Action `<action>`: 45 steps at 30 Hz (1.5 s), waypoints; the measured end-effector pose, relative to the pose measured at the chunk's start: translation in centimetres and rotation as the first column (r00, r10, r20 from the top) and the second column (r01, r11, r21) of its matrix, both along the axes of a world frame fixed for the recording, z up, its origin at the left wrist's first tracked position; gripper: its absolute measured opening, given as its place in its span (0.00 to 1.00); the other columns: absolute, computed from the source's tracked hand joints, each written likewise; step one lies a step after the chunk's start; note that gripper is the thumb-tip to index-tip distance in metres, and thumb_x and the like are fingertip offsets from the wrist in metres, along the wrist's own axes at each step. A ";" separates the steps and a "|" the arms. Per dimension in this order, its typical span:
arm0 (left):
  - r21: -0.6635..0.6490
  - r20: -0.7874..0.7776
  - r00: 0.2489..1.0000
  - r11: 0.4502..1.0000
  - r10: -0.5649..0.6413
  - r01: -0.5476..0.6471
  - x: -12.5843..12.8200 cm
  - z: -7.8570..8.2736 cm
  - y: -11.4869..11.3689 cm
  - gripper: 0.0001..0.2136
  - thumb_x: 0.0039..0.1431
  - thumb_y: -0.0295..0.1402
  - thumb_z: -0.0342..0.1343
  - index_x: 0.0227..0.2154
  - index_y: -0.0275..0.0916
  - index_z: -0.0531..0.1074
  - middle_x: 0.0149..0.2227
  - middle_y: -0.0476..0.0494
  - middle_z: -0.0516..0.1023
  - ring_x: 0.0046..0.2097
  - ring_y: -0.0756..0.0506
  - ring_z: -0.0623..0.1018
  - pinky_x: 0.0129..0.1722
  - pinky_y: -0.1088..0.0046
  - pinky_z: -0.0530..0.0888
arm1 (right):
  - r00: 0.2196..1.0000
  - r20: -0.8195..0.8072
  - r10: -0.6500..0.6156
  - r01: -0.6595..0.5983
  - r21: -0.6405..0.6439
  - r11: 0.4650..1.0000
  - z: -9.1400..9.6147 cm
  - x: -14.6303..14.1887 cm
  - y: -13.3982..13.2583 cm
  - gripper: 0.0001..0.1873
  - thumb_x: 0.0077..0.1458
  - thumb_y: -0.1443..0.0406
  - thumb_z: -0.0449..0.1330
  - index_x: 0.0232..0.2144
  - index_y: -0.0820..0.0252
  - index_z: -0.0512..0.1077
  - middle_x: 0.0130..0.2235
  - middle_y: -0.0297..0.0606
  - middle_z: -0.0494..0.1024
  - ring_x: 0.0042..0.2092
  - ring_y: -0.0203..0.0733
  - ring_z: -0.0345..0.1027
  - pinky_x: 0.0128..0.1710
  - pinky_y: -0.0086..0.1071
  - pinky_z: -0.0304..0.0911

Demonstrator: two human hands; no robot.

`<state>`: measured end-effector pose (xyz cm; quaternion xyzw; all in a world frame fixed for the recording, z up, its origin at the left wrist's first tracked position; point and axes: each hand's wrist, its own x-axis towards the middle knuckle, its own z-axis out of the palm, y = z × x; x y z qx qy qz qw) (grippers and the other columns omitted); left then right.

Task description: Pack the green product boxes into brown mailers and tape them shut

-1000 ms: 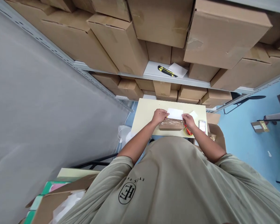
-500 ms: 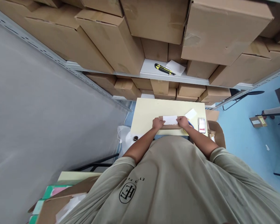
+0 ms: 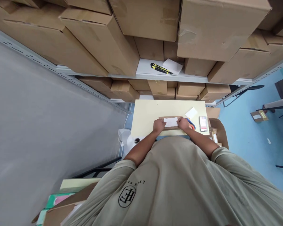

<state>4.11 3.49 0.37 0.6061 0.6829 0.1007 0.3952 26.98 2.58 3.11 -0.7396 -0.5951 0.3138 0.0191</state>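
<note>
White paper [image 3: 170, 122] already lies over the cardboard box [image 3: 172, 128] near the table's [image 3: 146, 110] front edge, my left hand [image 3: 159, 125] and right hand [image 3: 183, 124] pinching its ends, not yet released.

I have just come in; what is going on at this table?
A person holds a white slip in the left hand and right hand, over a small cardboard box on the cream table. Another white paper lies beyond the right hand. A black-and-yellow cutter rests on the shelf.
</note>
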 end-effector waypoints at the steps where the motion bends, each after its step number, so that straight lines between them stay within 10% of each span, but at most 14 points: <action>1: -0.005 -0.028 1.000 1.000 -0.005 0.005 0.0 0.0 0.1 0.09 0.66 0.36 0.66 0.30 0.40 0.83 0.38 0.36 0.87 0.50 0.36 0.85 0.54 0.64 0.78 | 0.999 0.023 0.022 -0.022 -0.006 1.000 -0.1 -0.1 0.0 0.11 0.69 0.66 0.59 0.38 0.60 0.82 0.44 0.50 0.88 0.47 0.51 0.81 0.43 0.34 0.66; 11: 0.109 -0.226 0.965 0.981 -0.135 0.163 -0.4 1.3 -0.7 0.14 0.78 0.36 0.54 0.53 0.36 0.82 0.50 0.29 0.86 0.55 0.33 0.84 0.58 0.59 0.76 | 0.967 0.163 0.194 -0.205 0.055 0.977 1.1 0.3 -1.1 0.19 0.77 0.60 0.55 0.61 0.64 0.76 0.60 0.61 0.83 0.62 0.61 0.76 0.60 0.45 0.68; 16: 0.349 -0.262 0.876 0.807 -0.405 0.477 0.9 0.6 -2.3 0.29 0.76 0.40 0.54 0.75 0.33 0.68 0.77 0.24 0.67 0.79 0.27 0.64 0.78 0.47 0.58 | 0.813 0.111 0.571 -0.577 0.279 0.767 0.2 -0.4 -2.7 0.36 0.77 0.55 0.52 0.79 0.68 0.60 0.81 0.59 0.59 0.81 0.62 0.51 0.81 0.54 0.45; 22: 0.185 -0.336 0.716 0.703 -0.612 0.687 -1.7 -1.9 -1.1 0.48 0.72 0.57 0.56 0.84 0.36 0.50 0.86 0.30 0.44 0.85 0.26 0.45 0.82 0.40 0.41 | 0.765 0.187 0.616 -0.641 0.135 0.755 -2.4 1.7 -3.3 0.48 0.75 0.48 0.55 0.84 0.67 0.49 0.85 0.55 0.46 0.85 0.64 0.37 0.84 0.60 0.35; 32: 0.081 -0.515 0.648 0.721 -0.561 0.688 -1.7 -2.3 -0.2 0.62 0.59 0.52 0.69 0.85 0.29 0.40 0.85 0.21 0.34 0.85 0.20 0.37 0.80 0.34 0.34 | 0.792 0.256 0.554 -0.602 0.171 0.780 -3.4 3.5 -3.8 0.60 0.68 0.45 0.64 0.85 0.68 0.42 0.85 0.60 0.41 0.85 0.72 0.35 0.81 0.67 0.44; 38: 0.074 -0.468 0.639 0.693 -0.610 0.717 -1.2 -2.1 0.5 0.61 0.58 0.46 0.70 0.85 0.30 0.41 0.80 0.17 0.56 0.81 0.20 0.55 0.79 0.39 0.51 | 0.828 0.128 0.546 -0.557 0.307 0.772 -3.2 1.9 -3.9 0.55 0.69 0.45 0.66 0.84 0.64 0.50 0.84 0.59 0.47 0.85 0.70 0.40 0.81 0.66 0.45; 45: 0.079 -0.480 0.623 0.677 -0.618 0.732 -1.5 -1.4 0.5 0.60 0.57 0.45 0.72 0.84 0.30 0.45 0.74 0.17 0.64 0.73 0.21 0.64 0.73 0.43 0.62 | 0.993 0.094 -0.064 0.027 0.347 0.937 -3.9 11.8 -5.7 0.33 0.76 0.52 0.52 0.72 0.67 0.70 0.73 0.62 0.71 0.74 0.66 0.63 0.75 0.59 0.58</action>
